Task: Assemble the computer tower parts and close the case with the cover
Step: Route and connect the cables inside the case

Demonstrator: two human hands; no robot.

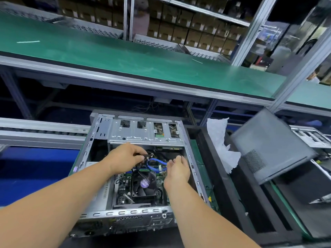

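An open computer case [100, 133] lies on its side in front of me, its motherboard and black CPU fan [145, 183] exposed. A silver drive cage [143, 129] spans the far end. My left hand [125, 156] reaches inside and pinches a bundle of black cables [146, 155] near the cage. My right hand [176, 171] is inside too, fingertips pinching the end of a blue cable [155, 161] that loops between both hands. The grey side cover [268, 145] leans tilted to the right of the case.
A white crumpled sheet [218, 138] lies between the case and the cover, beside a black tray [238, 190]. A green conveyor belt [125, 56] runs across behind, with shelves of brown boxes [179, 27] beyond. A blue surface [35, 169] sits at left.
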